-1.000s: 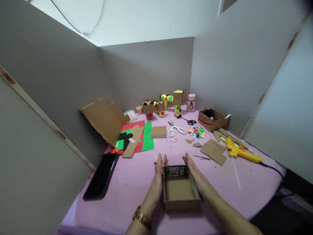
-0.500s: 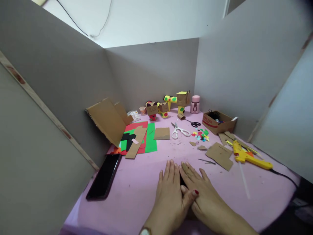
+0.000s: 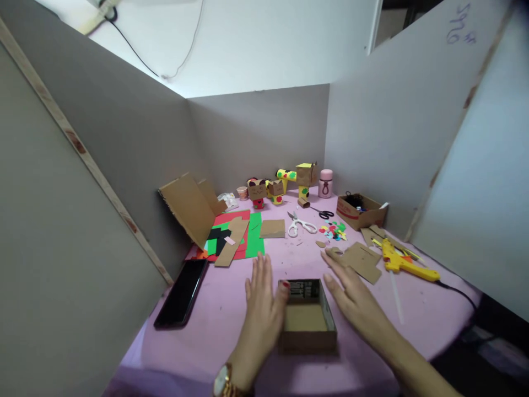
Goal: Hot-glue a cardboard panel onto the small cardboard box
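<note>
A small open-topped cardboard box [image 3: 308,341] sits on the pink tabletop near me, its inside facing up. Along its left side lies my left hand [image 3: 262,303], fingers stretched out and thumb over the left wall; whether the thumb presses on it I cannot tell. My right hand [image 3: 351,292] is off the box's right side with its fingers extended, holding nothing. Just beyond that hand is a flat piece of cardboard [image 3: 363,262]. A watch [image 3: 223,379] is on my left wrist.
A black phone [image 3: 182,295] lies at left, near coloured sheets [image 3: 256,242] and leaning cardboard [image 3: 190,207]. White-handled scissors [image 3: 301,225] and paper cutouts [image 3: 334,230] lie mid-table. A yellow glue gun [image 3: 407,264] is at right, with its cord. Grey panels surround the table.
My hands, which were together and covering the spot in front of me, have moved apart to either side. The small box between them now shows. The camera view has shifted slightly.
</note>
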Motion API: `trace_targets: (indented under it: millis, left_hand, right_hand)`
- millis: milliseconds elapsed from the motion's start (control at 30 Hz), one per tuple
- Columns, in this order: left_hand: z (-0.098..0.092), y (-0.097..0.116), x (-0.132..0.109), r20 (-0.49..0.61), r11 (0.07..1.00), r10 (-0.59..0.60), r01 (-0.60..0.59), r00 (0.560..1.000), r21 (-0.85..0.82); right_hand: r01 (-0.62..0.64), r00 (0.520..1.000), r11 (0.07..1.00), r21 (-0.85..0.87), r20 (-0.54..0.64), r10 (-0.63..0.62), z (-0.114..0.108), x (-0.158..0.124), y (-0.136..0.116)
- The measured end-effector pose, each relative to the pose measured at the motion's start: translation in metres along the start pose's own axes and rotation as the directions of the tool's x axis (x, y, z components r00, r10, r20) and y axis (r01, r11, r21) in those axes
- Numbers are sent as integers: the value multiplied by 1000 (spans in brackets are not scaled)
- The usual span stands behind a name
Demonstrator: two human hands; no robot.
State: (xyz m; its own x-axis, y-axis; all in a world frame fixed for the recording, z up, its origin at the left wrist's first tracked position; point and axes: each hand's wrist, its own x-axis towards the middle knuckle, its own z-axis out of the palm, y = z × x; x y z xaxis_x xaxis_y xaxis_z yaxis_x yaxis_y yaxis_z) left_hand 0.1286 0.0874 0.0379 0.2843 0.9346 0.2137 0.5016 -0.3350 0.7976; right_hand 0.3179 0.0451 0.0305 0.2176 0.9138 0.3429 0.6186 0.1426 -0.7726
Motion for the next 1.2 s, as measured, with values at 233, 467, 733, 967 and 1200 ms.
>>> trace_targets:
  millis: [233, 467, 733, 967, 1200]
  left_hand:
    - [-4, -23, -1, 99, 922, -212, 233, 972, -311]
    - [8, -17, -5, 123, 914, -69, 112, 990, -389]
    - [9, -3, -20, 2, 883, -85, 76, 996, -464]
    - [13, -1, -31, -103, 818, -71, 0, 992, -575]
    - [23, -17, -43, -156, 780, -57, -54, 986, -623]
  right_hand:
    - [-254, 962, 955, 152, 137, 234, -4, -13, 17]
    - [-209, 971, 965, 162, 155, 184, 11, -18, 18]
    - [-111, 993, 968, 223, 64, 99, 8, -28, 7]
    - [-47, 998, 964, 263, -33, 58, 19, -39, 3]
    - [-9, 994, 962, 272, -100, 37, 33, -56, 17]
